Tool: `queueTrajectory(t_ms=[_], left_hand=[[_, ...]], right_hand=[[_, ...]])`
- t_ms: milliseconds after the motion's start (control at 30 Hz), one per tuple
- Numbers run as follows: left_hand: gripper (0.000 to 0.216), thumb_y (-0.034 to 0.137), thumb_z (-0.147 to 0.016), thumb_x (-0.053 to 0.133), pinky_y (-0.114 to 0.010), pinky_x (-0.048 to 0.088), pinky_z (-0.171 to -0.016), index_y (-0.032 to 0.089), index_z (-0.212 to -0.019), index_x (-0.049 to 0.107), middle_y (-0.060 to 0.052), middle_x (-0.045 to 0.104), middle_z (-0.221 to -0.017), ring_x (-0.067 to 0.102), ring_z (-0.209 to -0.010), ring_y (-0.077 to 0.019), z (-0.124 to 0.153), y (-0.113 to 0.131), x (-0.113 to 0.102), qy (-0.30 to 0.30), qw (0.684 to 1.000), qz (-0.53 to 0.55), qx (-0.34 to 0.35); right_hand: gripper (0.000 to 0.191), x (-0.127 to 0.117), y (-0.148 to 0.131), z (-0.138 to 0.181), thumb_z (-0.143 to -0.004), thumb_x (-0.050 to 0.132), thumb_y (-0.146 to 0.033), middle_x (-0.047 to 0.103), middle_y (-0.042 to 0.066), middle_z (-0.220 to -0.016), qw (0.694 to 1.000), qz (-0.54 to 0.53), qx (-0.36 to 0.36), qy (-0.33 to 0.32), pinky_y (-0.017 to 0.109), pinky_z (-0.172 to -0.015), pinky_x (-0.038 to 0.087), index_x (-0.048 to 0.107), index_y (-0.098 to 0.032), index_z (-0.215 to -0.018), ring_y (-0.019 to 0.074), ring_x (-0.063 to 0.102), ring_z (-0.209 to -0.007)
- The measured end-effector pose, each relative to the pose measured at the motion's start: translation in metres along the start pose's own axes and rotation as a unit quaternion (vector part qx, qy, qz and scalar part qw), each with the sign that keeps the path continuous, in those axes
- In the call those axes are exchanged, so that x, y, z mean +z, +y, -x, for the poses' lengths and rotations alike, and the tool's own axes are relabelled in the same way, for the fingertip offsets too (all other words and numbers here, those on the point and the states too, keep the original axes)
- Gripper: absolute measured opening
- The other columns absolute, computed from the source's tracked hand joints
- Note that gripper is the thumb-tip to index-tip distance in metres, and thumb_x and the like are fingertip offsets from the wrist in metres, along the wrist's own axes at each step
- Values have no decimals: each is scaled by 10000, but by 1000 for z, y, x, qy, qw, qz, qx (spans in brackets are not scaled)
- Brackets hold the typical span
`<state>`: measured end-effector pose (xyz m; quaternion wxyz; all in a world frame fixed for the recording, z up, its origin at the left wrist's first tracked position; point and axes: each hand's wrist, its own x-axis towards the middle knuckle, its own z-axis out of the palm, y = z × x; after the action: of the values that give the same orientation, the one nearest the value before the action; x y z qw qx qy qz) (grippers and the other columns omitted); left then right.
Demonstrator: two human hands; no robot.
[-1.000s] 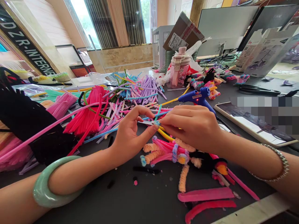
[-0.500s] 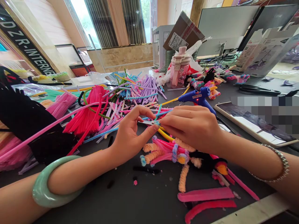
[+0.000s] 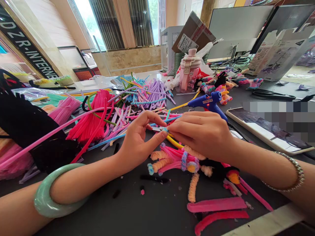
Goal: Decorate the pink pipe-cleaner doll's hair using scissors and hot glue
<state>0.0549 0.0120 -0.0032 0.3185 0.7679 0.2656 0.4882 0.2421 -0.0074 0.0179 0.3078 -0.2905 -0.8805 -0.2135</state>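
Observation:
My left hand point(image 3: 141, 137) and my right hand point(image 3: 204, 132) meet over the desk, fingertips almost touching. Between them is a small light-blue pipe cleaner piece point(image 3: 165, 129), mostly covered by the fingers. Both hands pinch at it with thumb and forefinger. A narrow metallic blade point(image 3: 157, 128) shows beside the left fingers; what it belongs to is hidden. Just below the hands lies a pipe cleaner doll point(image 3: 189, 162) with pink, peach and light-blue parts and a black section partly under my right wrist.
Heaps of pink pipe cleaners point(image 3: 92, 118) and purple ones point(image 3: 157, 93) spread behind and left. A blue glue gun point(image 3: 206, 101) stands beyond my right hand, near a phone point(image 3: 268, 127). Two flat pink strips point(image 3: 218, 204) lie in front. A pink bottle point(image 3: 189, 72) is farther back.
The left forefinger has closed in slightly toward the light-blue piece. A teal end that stood up above the fingertips shows less now. Otherwise the hands stay in place.

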Motion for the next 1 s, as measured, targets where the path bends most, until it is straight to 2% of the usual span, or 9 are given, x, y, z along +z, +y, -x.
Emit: queueTrajectory(t_ms=[733, 1000], left_hand=[[112, 207, -776, 639, -325, 456, -765, 220, -850, 556, -24, 585, -840, 570, -828, -171, 0, 2, 2, 0, 1000, 7, -4], [124, 166, -776, 622, -325, 461, -793, 222, -860, 549, -19, 579, -848, 558, -821, -157, 1, 2, 2, -7, 1000, 18, 6]], right_hand=[[288, 2, 0, 1, -927, 441, -216, 674, 27, -679, 1000, 11, -10, -5, 240, -578, 447, 648, -183, -730, 123, 578, -623], [301, 3, 1, 0, -916, 457, -163, 692, 13, -674, 998, 27, -43, 31, 228, -566, 460, 644, -179, -680, 111, 589, -597]])
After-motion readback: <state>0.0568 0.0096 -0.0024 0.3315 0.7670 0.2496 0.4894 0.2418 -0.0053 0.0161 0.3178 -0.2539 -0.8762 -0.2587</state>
